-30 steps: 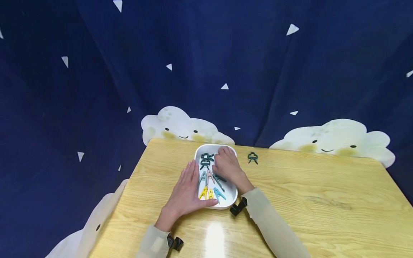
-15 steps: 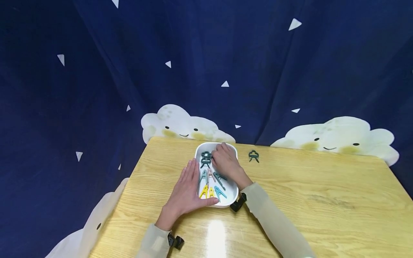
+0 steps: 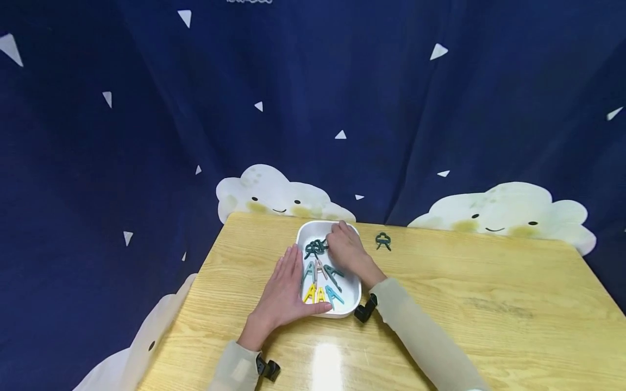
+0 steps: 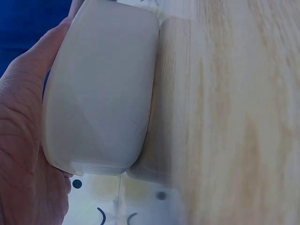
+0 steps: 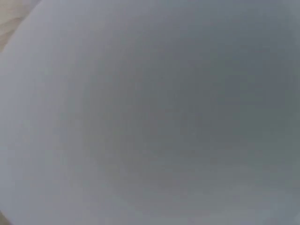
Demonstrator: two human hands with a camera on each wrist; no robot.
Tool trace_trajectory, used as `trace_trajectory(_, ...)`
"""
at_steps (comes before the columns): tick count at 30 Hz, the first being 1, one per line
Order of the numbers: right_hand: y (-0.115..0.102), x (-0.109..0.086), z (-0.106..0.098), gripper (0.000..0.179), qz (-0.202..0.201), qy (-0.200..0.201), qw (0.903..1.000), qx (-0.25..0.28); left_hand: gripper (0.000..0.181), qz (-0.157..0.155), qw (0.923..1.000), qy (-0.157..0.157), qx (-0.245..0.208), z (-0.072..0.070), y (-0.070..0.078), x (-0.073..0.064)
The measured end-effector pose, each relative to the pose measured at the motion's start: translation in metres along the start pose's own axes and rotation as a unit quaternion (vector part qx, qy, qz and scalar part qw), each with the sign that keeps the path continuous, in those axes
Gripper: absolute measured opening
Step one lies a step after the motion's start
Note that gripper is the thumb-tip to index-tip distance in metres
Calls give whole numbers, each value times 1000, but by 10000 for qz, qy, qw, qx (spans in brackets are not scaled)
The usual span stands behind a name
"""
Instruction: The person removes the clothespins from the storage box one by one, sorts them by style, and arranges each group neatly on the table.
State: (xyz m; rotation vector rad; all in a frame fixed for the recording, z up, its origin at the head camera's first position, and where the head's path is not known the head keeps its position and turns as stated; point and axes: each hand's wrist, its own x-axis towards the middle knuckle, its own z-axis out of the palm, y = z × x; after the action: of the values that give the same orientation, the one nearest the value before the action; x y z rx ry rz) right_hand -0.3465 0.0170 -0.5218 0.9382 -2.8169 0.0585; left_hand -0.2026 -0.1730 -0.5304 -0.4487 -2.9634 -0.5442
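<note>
My left hand (image 3: 283, 296) lies flat along the left side of a white tray (image 3: 353, 304), its thumb stretched over the near rim. In the left wrist view, the tray's outer wall (image 4: 103, 89) sits against that palm. Inside the tray's far end my right hand (image 3: 346, 251) has curled fingers and pinches a dark green clip (image 3: 320, 246), which overlaps another dark green clip (image 3: 311, 250); its fingertips are hidden. Nearer lie a grey-green clip (image 3: 309, 270), a pink clip (image 3: 319, 268), a teal clip (image 3: 333, 275), a light blue clip (image 3: 334, 294) and two yellow clips (image 3: 310, 293).
A dark green clip (image 3: 383, 241) lies on the wooden table (image 3: 464, 304), right of the tray. A dark blue curtain (image 3: 313, 108) with clouds hangs behind the table's far edge. The right wrist view shows only a blurred pale surface.
The pinched dark green clip has shifted within the tray's far end and now lies lower, to the right of the other dark green clip. My left hand stays against the tray.
</note>
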Motion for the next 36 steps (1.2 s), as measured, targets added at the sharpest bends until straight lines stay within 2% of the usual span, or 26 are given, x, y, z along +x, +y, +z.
trace_trajectory(4, 8, -3, -5, 10, -268, -183, 9994, -145, 149, -24, 10000, -46, 27, 0, 1, 0)
trace_trajectory(7, 13, -6, -9, 15, -487, -224, 9985, -67, 149, -34, 10000, -51, 42, 0, 0, 0)
trace_trajectory(13, 17, -11, -13, 17, -587, -209, 9981, -30, 148, -4, 10000, -19, 0, 0, 0, 0)
trace_trajectory(17, 12, -12, -17, 10, -324, -137, 9989, -325, 148, 35, 10000, 39, -6, 0, 1, -1)
trace_trajectory(20, 3, -13, -23, 28, 96, -267, 9987, -425, 147, 75, 9999, 92, 28, 0, 1, -1)
trace_trajectory(25, -11, -14, -22, 56, 696, -724, 9932, -598, 148, 36, 10000, 78, 40, 1, -1, -1)
trace_trajectory(30, -17, -15, -14, 64, 869, -891, 9892, -767, 148, 20, 10000, 6, -21, 0, 0, -1)
trace_trajectory(36, -18, -16, -9, 65, 1041, -866, 9884, -682, 147, 3, 10000, -57, -63, -2, 0, -2)
